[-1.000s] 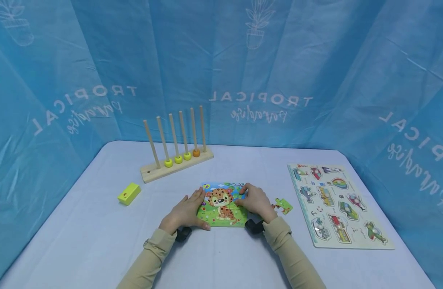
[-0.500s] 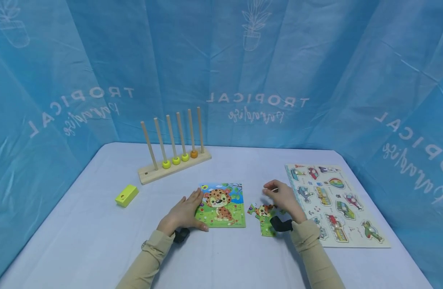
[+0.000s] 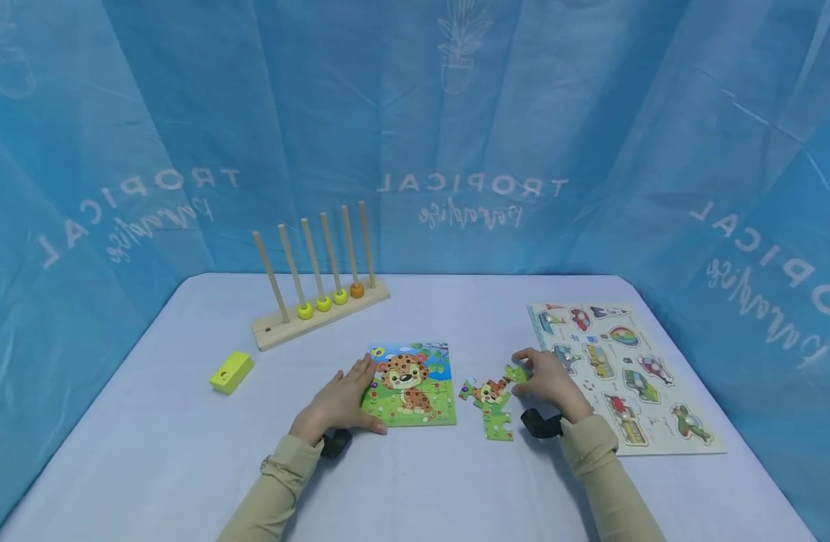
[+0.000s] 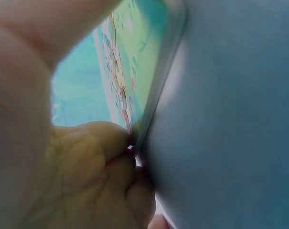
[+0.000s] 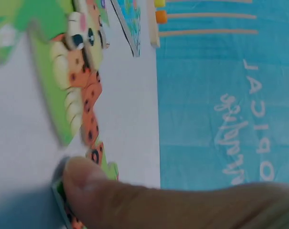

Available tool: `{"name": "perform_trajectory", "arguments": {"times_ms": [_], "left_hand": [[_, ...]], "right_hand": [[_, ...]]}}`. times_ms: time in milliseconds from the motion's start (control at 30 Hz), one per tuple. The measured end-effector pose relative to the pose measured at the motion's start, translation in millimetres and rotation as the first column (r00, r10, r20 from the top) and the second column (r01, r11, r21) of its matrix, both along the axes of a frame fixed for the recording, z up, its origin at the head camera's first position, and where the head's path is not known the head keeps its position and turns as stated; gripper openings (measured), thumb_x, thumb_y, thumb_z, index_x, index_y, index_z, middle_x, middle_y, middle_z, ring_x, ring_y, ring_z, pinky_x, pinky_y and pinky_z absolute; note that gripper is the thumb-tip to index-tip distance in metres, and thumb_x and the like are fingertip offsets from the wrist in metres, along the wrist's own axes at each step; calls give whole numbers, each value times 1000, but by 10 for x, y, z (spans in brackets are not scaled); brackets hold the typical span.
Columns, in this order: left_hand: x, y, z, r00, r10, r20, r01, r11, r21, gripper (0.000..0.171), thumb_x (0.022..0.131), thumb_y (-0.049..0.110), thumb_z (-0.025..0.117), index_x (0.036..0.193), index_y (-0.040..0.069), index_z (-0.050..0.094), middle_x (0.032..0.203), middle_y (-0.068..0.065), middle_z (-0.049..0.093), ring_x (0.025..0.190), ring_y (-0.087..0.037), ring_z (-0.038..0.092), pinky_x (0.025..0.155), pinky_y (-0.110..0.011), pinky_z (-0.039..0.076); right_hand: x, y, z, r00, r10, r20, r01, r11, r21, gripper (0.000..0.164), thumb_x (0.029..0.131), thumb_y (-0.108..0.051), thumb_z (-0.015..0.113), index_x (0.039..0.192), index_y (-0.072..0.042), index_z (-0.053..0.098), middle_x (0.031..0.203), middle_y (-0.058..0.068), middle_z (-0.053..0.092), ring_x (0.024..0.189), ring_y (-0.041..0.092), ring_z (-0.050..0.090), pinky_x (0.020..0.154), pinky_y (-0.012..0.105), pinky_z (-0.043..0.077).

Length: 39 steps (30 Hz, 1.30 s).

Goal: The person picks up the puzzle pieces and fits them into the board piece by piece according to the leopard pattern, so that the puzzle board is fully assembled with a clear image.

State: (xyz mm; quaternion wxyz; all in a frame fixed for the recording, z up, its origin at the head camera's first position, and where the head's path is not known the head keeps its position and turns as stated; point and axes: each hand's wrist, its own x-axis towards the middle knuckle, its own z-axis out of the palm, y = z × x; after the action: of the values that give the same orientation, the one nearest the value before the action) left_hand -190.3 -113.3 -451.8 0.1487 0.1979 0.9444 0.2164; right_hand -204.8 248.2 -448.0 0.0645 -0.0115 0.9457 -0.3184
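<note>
We see a thin, square picture board (image 3: 420, 406) lying flat on the white cloth: a spotted leopard cub sits on green grass beneath blue sky, and seam lines show on its right side. Our left hand (image 3: 336, 403) touches its left edge, with the thumb by the near corner. Just right of the board, we have a cluster of loose jigsaw pieces (image 3: 497, 426) showing a cub's face, orange spotted fur and green grass; we cannot tell exactly where each joins. At its right end, our right hand (image 3: 551, 384) pinches a green-and-orange piece (image 3: 515, 373) between thumb and finger.
</note>
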Motion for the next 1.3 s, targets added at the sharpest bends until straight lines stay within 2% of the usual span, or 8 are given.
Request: {"name": "perform_trajectory", "arguments": {"times_ms": [167, 333, 533, 700, 833, 933, 1133, 1300], "left_hand": [[-1, 30, -20, 1000, 0, -13, 0, 1000, -7, 117, 70, 47, 83, 153, -4, 18, 162, -20, 11, 150, -36, 15, 122, -56, 15], [-3, 68, -14, 1000, -21, -5, 21, 1000, -3, 117, 70, 47, 83, 153, -4, 18, 162, -20, 11, 150, -35, 16, 123, -55, 15], [-1, 71, -8, 1000, -4, -1, 4, 1000, -8, 117, 69, 46, 84, 153, -1, 18, 163, -18, 10, 150, -33, 15, 124, -53, 14], [1, 45, -28, 1000, 3, -4, -4, 1000, -15, 117, 69, 48, 83, 154, -1, 18, 163, -17, 10, 150, -33, 15, 123, -53, 15], [5, 28, -34, 1000, 10, -12, -11, 1000, -9, 117, 69, 47, 84, 153, -2, 19, 163, -18, 11, 150, -34, 16, 123, -54, 16], [10, 20, -37, 1000, 15, -15, -15, 1000, -9, 117, 69, 47, 84, 153, -2, 19, 162, -18, 11, 150, -34, 16, 123, -54, 16], [17, 25, -13, 1000, 14, -8, -14, 1000, -16, 116, 70, 47, 83, 153, -2, 18, 162, -18, 10, 150, -34, 16, 123, -54, 16], [25, 18, -4, 1000, 15, -5, -15, 1000, -16, 116, 70, 47, 83, 153, -2, 18, 163, -18, 10, 150, -34, 15, 123, -54, 16]], "right_hand": [[-143, -92, 16, 998, -65, 24, 66, 998, -14, 53, 77, -6, 78, 126, 0, 58, 118, 28, 60, 95, 35, 59, 76, 45, 52], [-182, -111, -7, 993, -105, 54, 106, 994, -15, 49, 81, -9, 75, 126, 1, 58, 122, 30, 58, 99, 37, 59, 78, 46, 51], [-185, -114, -18, 996, -91, 23, 92, 994, -55, 33, 92, -17, 65, 117, 4, 64, 107, 23, 66, 80, 26, 60, 67, 36, 50], [-201, -212, 32, 999, -22, 26, 26, 984, -178, 28, 94, -19, 62, 113, 1, 66, 95, 18, 68, 69, 19, 55, 60, 30, 45], [-193, -371, 67, 990, 104, 95, -68, 943, -325, 32, 95, -16, 61, 122, 1, 58, 83, 12, 67, 57, 18, 52, 53, 31, 47], [-171, -522, 49, 974, 200, 108, -143, 907, -397, 33, 95, -14, 62, 123, 2, 54, 82, 10, 66, 55, 17, 56, 52, 32, 52], [-104, -845, -23, 946, 322, 23, -283, 862, -420, 28, 90, -11, 68, 114, -2, 57, 77, 9, 64, 55, 17, 53, 47, 29, 48], [-63, -992, -94, 928, 372, 10, -344, 868, -359, 22, 85, -10, 74, 104, -8, 63, 73, 4, 62, 60, 15, 49, 55, 26, 40]]}}
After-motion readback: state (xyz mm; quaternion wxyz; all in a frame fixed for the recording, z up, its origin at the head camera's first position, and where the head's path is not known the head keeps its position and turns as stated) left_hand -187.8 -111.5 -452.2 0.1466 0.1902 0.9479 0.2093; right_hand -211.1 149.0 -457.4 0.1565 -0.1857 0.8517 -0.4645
